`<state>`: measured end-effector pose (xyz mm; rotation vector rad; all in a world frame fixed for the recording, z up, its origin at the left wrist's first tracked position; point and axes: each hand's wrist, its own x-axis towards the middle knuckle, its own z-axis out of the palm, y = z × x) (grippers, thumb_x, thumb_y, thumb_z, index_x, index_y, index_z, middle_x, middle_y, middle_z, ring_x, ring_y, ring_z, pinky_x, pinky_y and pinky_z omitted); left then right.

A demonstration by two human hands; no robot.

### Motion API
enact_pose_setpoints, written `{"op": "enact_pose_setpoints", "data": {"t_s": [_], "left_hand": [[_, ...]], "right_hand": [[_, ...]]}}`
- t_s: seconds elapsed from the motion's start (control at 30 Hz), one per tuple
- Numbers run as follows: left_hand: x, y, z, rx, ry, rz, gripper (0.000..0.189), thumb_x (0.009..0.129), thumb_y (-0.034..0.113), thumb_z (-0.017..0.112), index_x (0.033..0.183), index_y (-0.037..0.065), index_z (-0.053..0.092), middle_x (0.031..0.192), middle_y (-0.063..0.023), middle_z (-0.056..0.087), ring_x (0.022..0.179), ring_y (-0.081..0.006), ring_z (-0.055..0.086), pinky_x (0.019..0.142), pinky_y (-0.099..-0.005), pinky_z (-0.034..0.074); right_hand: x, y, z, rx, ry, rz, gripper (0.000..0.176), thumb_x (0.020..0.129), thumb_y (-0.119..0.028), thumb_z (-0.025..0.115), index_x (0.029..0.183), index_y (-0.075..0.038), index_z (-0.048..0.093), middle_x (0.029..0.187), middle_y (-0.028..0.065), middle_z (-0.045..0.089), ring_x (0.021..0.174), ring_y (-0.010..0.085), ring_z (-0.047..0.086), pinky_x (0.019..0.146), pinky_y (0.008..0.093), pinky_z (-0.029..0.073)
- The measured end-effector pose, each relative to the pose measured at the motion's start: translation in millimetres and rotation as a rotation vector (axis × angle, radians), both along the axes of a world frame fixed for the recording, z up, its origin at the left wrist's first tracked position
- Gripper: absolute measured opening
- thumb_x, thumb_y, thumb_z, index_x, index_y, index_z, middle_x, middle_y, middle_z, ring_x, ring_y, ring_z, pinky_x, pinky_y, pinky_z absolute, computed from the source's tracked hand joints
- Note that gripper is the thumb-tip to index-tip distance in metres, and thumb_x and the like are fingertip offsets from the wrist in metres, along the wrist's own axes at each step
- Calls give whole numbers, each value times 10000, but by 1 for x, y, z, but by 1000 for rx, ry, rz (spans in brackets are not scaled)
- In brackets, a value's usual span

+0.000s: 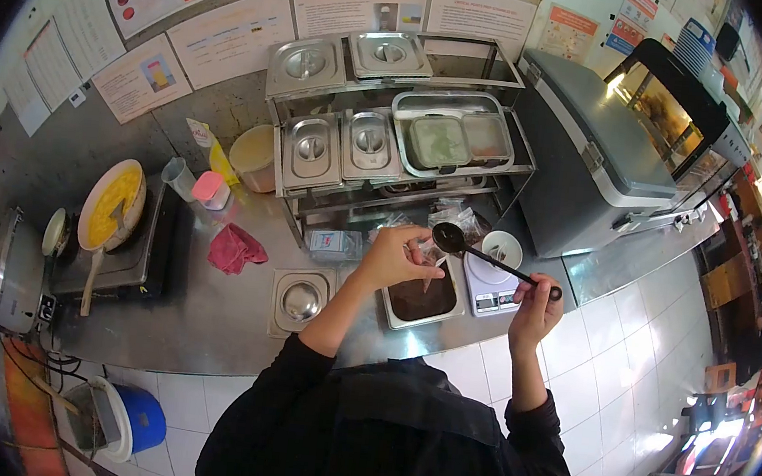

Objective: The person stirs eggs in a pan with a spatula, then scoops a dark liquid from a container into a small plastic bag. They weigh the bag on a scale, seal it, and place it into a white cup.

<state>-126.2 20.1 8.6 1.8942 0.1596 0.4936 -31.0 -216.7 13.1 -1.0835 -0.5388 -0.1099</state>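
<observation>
My right hand (534,315) is closed round the handle of a black ladle (489,259), whose bowl carries something dark. Pinched in my left hand (394,259) is a small clear plastic bag (430,254), right beside the ladle's bowl. Below both hands is a rectangular metal pan (447,316) of dark brown sauce. A white kitchen scale (491,296) stands just right of the pan, bearing a white bowl (501,247). More clear bags (461,218) lie behind the hands.
A metal rack (289,197) with lidded pans rises behind. On the left, a frying pan (113,208) of yellow food sits on a stove. A red cloth (238,250) and a metal lid (300,299) lie on the counter. A grey cooler (581,156) stands right.
</observation>
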Motion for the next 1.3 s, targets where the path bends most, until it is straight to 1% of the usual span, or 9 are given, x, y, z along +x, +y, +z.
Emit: {"op": "enact_pose_setpoints", "data": {"t_s": [0.3, 0.47, 0.67, 0.7, 0.8, 0.87, 1.03, 1.13, 1.3], "left_hand": [[-2, 1, -13, -1, 38, 18, 596, 593, 181, 888, 1096, -13, 634, 746, -27, 622, 604, -59, 546, 573, -197, 466], [-27, 22, -31, 120, 3, 248, 600, 582, 136, 874, 1120, 17, 635, 937, -69, 657, 603, -64, 546, 571, -217, 478], [-32, 41, -25, 266, 31, 345, 582, 580, 118, 858, 1112, 31, 640, 958, -80, 662, 589, -81, 552, 549, -236, 478], [-27, 40, -20, 271, 30, 327, 577, 583, 117, 856, 1111, 32, 640, 958, -80, 661, 587, -83, 552, 550, -236, 477], [-1, 24, -5, 297, 0, 240, 557, 590, 125, 852, 1093, 29, 632, 924, -68, 639, 588, -104, 565, 539, -237, 477], [25, 12, -1, 281, -10, 141, 552, 595, 130, 852, 1092, 32, 632, 928, -71, 640, 586, -102, 572, 536, -233, 476], [112, -20, -19, 219, -41, -38, 581, 581, 166, 860, 1090, 11, 627, 938, -92, 654, 568, -108, 579, 552, -249, 489], [159, -32, -41, 194, 11, -90, 612, 561, 201, 868, 1092, 14, 629, 940, -115, 664, 584, -119, 604, 571, -267, 502], [209, -57, -52, 218, 217, -168, 764, 543, 244, 873, 1206, 21, 567, 1057, -176, 641, 790, -213, 675, 683, -305, 530]], "right_hand": [[13, -6, -15, 159, 277, 44, 225, 965, -224, 517, 970, -7, 580, 721, 56, 575, 600, 107, 509, 545, 225, 390], [12, -18, -57, 140, 462, -61, 232, 951, -244, 544, 947, -16, 585, 678, 47, 571, 579, 102, 504, 522, 226, 395], [-9, -34, -127, -483, 530, 154, 376, 963, -320, 515, 941, 28, 657, 689, 44, 597, 596, 107, 524, 563, 243, 407], [-3, -39, -129, -572, 361, 118, 350, 946, -314, 538, 942, 8, 675, 694, 57, 599, 627, 144, 533, 610, 285, 417], [37, -39, -125, -665, -92, -367, 282, 904, -290, 582, 928, -30, 688, 724, 86, 610, 698, 197, 549, 656, 326, 416], [73, -20, -101, -868, -143, -484, 251, 844, -296, 630, 929, -67, 686, 763, 113, 623, 767, 248, 559, 694, 348, 425], [117, 38, -89, -1464, -241, -610, 593, 736, -328, 707, 1235, -94, 489, 847, 110, 654, 884, 295, 597, 746, 384, 437], [139, 38, -107, -1507, -129, -503, 698, 709, -272, 709, 1307, -89, 401, 896, 118, 656, 895, 314, 608, 736, 407, 440], [152, -4, -64, -949, -80, -459, 611, 730, -54, 625, 1301, -88, 412, 833, 127, 639, 777, 316, 630, 697, 400, 484]]}}
